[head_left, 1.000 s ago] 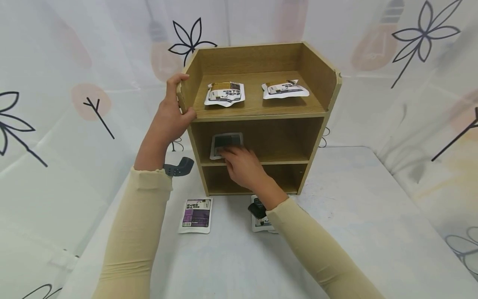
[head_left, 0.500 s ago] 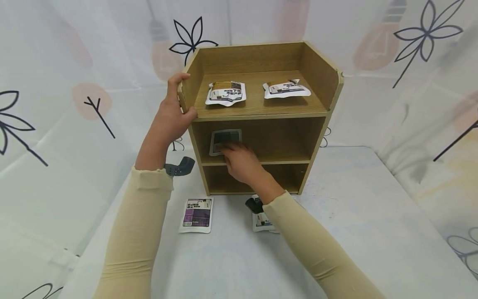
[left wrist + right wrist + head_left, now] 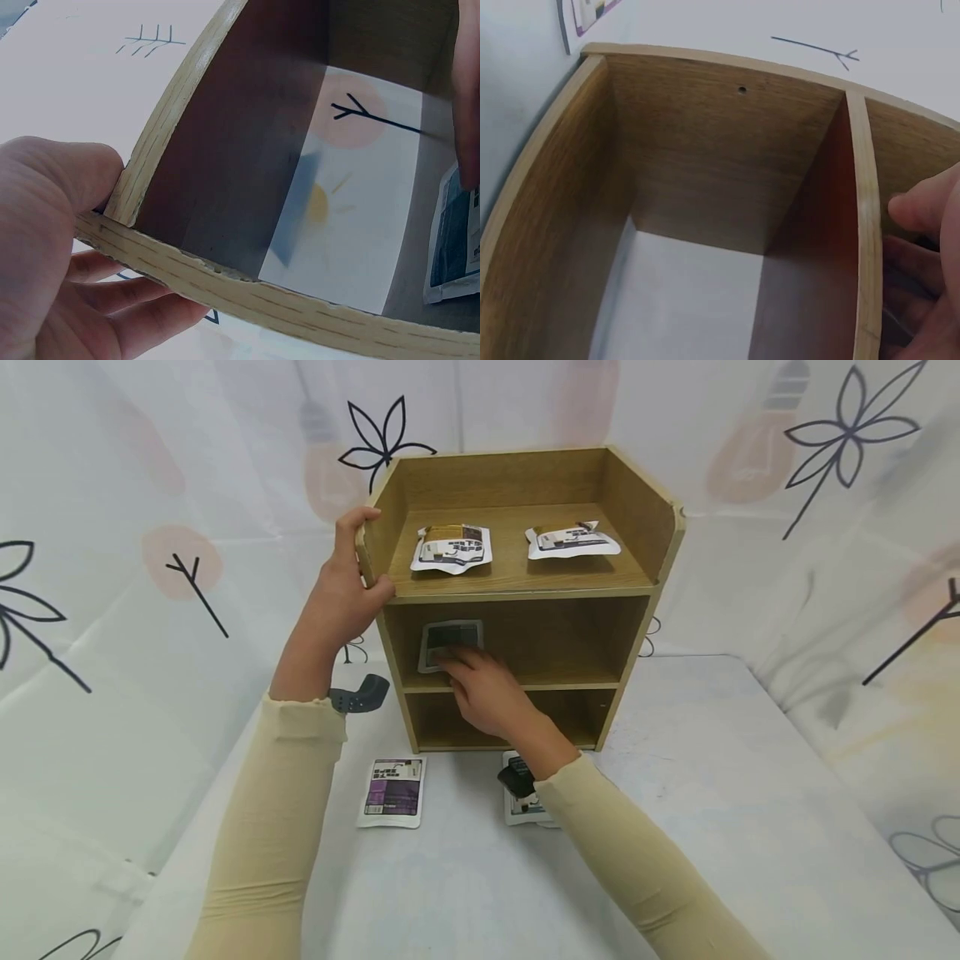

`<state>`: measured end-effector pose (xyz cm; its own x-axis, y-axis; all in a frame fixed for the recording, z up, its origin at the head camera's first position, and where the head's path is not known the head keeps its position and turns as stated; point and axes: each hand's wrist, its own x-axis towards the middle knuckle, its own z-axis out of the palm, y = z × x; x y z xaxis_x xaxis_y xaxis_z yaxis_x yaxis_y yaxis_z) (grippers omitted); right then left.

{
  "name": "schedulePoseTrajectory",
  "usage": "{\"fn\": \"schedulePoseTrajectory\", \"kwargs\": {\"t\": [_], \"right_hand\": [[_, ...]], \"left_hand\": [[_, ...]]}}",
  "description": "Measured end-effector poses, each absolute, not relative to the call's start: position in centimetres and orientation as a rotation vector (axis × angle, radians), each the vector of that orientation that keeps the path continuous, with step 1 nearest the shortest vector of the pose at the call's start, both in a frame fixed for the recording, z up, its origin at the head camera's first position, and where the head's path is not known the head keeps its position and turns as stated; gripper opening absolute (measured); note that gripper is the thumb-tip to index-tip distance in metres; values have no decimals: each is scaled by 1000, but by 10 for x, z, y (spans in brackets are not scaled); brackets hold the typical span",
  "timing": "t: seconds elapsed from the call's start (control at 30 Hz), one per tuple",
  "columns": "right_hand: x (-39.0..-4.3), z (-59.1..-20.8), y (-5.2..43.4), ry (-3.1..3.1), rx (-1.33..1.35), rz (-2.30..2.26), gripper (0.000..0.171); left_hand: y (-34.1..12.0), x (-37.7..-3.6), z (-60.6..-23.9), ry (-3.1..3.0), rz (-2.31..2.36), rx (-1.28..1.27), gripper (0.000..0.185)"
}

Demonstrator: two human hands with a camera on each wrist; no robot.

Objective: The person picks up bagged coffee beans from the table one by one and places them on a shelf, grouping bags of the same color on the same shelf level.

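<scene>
A small wooden shelf point(image 3: 525, 596) with three levels stands on the table. My left hand point(image 3: 343, 597) grips its left side panel near the top board; in the left wrist view the thumb lies on one side of the wood and the fingers on the other. Reaching into the middle compartment, my right hand point(image 3: 486, 693) rests its fingers on a dark-fronted pouch point(image 3: 459, 633) at the left. The thumb appears apart from the pouch. Part of the pouch is hidden under the fingers. Two white-and-brown pouches, one left point(image 3: 452, 548) and one right point(image 3: 573, 541), lie on the top level.
A purple-and-white pouch point(image 3: 393, 793) lies on the white table point(image 3: 450, 893) in front of the shelf. Right of it, other white pouches point(image 3: 525, 810) are partly covered by the right wrist and its camera. A patterned white sheet point(image 3: 240, 443) hangs behind.
The dark-fronted pouch has slid slightly deeper into the middle compartment, with my right fingers on it. My left hand keeps its hold on the side panel.
</scene>
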<state>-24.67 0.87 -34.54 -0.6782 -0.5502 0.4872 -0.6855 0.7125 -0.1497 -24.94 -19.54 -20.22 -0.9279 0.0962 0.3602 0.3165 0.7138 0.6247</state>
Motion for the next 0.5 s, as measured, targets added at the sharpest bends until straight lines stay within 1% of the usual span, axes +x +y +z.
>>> {"fn": "schedulePoseTrajectory", "kwargs": {"t": [0.5], "right_hand": [[-219,-352,25,-2346,1055,576,37]], "left_hand": [[-195,-250,-203,-2612,-1043,-326,74]]}}
